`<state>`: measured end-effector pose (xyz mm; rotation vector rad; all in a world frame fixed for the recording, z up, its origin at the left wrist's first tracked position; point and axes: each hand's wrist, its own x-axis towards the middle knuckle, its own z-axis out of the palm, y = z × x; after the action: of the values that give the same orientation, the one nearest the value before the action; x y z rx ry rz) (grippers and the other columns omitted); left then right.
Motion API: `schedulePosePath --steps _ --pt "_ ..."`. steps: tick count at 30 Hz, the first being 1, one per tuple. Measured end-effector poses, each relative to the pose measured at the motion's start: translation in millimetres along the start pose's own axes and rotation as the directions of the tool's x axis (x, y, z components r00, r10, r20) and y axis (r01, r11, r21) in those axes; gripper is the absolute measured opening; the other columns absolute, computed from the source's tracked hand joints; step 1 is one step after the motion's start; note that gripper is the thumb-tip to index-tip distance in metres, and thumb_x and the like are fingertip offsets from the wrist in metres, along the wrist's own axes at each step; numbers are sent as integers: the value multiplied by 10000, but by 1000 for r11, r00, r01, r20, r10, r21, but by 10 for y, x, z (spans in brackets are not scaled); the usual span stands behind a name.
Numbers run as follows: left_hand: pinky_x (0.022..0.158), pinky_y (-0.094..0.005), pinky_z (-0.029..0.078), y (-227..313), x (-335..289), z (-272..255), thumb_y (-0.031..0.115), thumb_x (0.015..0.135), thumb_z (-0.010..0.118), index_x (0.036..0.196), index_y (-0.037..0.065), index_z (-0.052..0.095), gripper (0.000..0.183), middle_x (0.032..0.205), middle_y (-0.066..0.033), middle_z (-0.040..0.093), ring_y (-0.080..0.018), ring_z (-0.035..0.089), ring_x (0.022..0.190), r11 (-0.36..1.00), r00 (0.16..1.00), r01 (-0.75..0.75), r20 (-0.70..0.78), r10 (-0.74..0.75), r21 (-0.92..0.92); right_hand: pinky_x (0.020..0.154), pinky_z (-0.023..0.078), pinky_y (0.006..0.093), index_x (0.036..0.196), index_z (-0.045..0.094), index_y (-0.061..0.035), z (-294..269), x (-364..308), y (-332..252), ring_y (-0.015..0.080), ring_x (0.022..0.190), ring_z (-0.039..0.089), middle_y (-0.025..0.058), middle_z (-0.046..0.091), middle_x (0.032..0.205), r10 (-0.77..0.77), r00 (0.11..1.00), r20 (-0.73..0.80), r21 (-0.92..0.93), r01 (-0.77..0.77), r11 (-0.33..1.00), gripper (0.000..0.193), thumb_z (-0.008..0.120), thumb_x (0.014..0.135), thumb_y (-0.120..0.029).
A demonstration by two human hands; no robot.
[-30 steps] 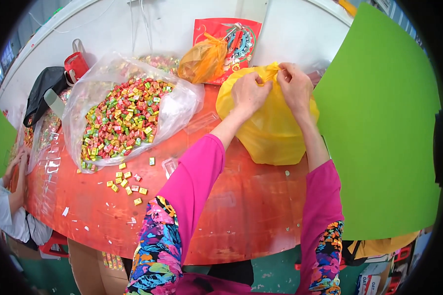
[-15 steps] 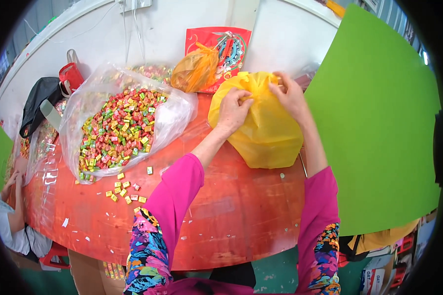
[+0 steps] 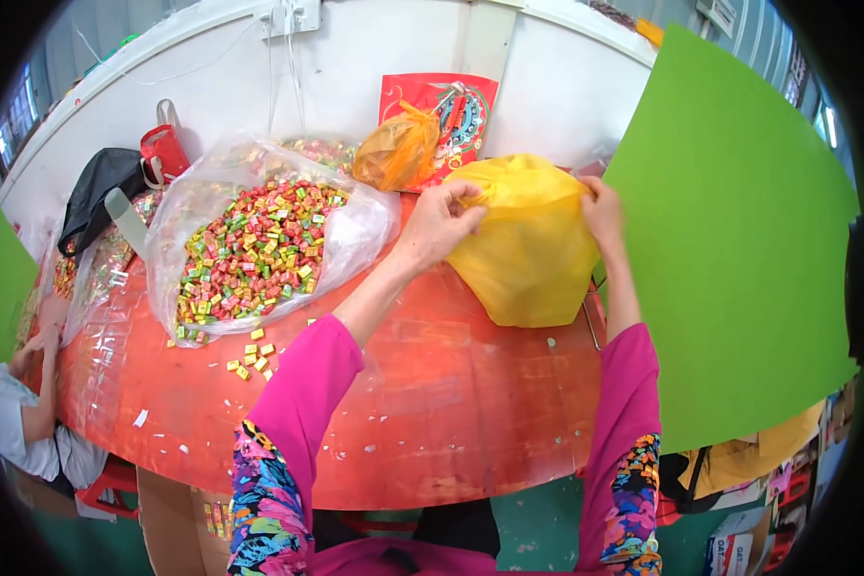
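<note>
Two magenta sleeves [image 3: 302, 379], bright with flowers at their near ends, reach from the near edge over a red table [image 3: 461, 413]. Below the table at near left is an open cardboard box [image 3: 166, 514]. A few loose wrapped pieces [image 3: 243, 372] (small, blocky and mostly yellow) lie on the table's left side. Beyond them, right of centre, sits a yellow bag [image 3: 530, 264], bulging, its top drawn into folds. The left hand [image 3: 434, 228] pinches the left of that top between thumb and fingertips; the right hand [image 3: 605, 216], as far as slight blur allows, has its fingers closed on the right edge. The step in hand looks like working the bag's mouth from both sides; the next move would call for a steady pinch on each, so the soft film does not slip. To the left, a clear plastic bag [image 3: 360, 219] spreads around a colourful heap [image 3: 254, 252]. A tall green panel [image 3: 739, 250] stands at right. Farther off, an orange bag [image 3: 394, 156] rests before a red packet [image 3: 472, 94], near a white wall [image 3: 360, 58].
</note>
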<state>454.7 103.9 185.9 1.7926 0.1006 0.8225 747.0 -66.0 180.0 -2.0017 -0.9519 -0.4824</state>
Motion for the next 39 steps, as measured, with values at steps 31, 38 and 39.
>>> schedulePosePath --steps 31,38,39 --pt "824 -438 412 8 -1203 -45 172 802 708 1114 90 575 350 1085 -74 556 -255 522 1118 493 830 -528 544 126 691 803 467 458 985 693 -80 -400 -1515 -1228 304 939 624 122 667 906 -109 754 648 -363 431 826 305 610 917 -366" --pt "812 -469 442 161 -1149 95 269 784 769 1436 112 374 779 1356 -116 485 -290 538 1172 501 889 -406 458 21 764 854 393 434 809 710 -65 -733 -1920 -1012 278 853 617 106 652 807 -428 782 453 -274 579 768 314 615 922 -343" --pt "838 -475 453 183 -1087 152 326 742 804 1487 108 304 924 1424 -135 446 -313 547 1179 489 896 -397 444 23 777 832 402 429 794 707 -62 -739 -1916 -1012 282 834 621 107 650 788 -481 754 447 -283 629 724 315 619 920 -338"
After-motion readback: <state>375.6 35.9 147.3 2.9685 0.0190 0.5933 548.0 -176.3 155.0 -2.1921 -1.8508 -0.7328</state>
